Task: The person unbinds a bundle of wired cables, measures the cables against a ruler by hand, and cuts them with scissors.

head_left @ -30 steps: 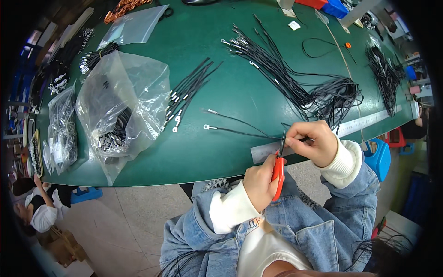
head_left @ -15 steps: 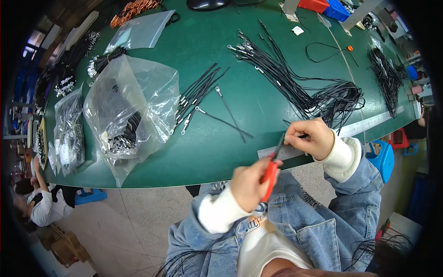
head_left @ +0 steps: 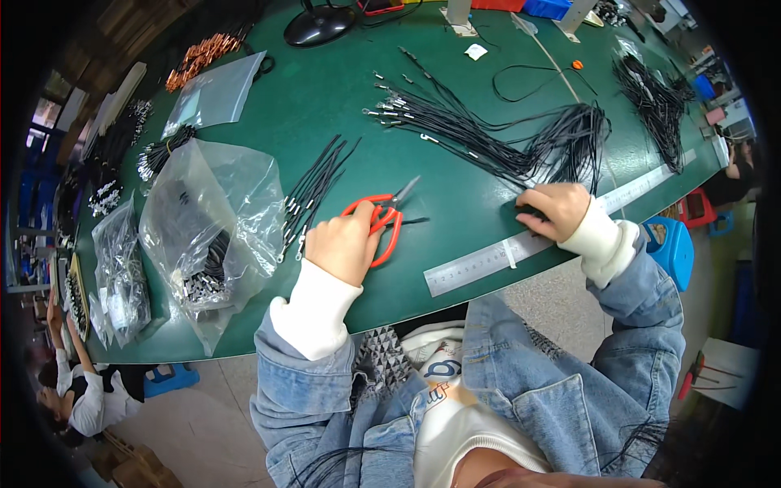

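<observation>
My left hand (head_left: pixel 340 246) is closed round red-handled scissors (head_left: pixel 394 218), whose blades are parted and point away from me. Under the scissors lies the end of a short black wire (head_left: pixel 416 220). Just left of them is a group of short black wires (head_left: pixel 313 191) with metal ring ends. My right hand (head_left: pixel 558 213) is closed beside a steel ruler (head_left: pixel 464 275), its fingertips on a black wire (head_left: pixel 525 208) mostly hidden by the hand. A large bundle of long black wires (head_left: pixel 455 122) with silver terminals stretches beyond that hand.
To the left stand a clear plastic bag of black wires (head_left: pixel 211 236) and a smaller bag (head_left: pixel 122 272). Copper-coloured parts (head_left: pixel 203 58) and a flat clear bag (head_left: pixel 215 91) lie farther back. Another wire bundle (head_left: pixel 655 110) rests at right. A blue stool (head_left: pixel 671 252) stands below the table edge.
My left hand has moved left and away from me with the scissors, from beside my right hand to the short wires. The right hand remains near the ruler. The whole view has shifted a little.
</observation>
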`<state>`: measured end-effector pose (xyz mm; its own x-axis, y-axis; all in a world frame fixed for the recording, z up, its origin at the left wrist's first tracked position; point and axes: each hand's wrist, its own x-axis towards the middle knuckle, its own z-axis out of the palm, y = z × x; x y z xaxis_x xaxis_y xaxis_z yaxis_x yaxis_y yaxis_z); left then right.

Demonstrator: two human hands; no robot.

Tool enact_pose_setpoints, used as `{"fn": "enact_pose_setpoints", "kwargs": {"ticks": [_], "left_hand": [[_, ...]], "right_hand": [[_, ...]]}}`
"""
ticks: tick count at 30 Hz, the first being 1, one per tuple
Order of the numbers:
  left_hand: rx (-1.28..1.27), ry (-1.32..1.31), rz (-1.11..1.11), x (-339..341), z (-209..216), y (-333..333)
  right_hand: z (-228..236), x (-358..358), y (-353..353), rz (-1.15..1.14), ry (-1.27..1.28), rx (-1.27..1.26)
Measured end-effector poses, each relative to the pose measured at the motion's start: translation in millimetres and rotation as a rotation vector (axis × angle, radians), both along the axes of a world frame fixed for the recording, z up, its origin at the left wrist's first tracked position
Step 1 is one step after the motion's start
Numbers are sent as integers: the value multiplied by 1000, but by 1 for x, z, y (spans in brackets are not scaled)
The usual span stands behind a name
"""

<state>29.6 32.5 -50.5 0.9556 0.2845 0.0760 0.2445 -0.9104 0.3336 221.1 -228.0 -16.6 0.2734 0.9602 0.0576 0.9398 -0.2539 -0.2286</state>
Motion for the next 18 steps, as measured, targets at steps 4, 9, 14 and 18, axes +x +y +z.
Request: {"fn": "enact_pose_setpoints", "kwargs": {"ticks": [4, 9, 14, 18], "left_hand": [[171, 24, 293, -2, 0, 10], [17, -155, 242, -27, 14, -1], [17, -269, 300, -48, 12, -12], [11, -376, 253, -54, 16, -20]], "right_hand": [[6, 36, -15, -2, -111, 19], [24, 47, -26, -31, 213, -51], [17, 40, 15, -238, 204, 186], [-18, 56, 21, -210, -93, 113]]}}
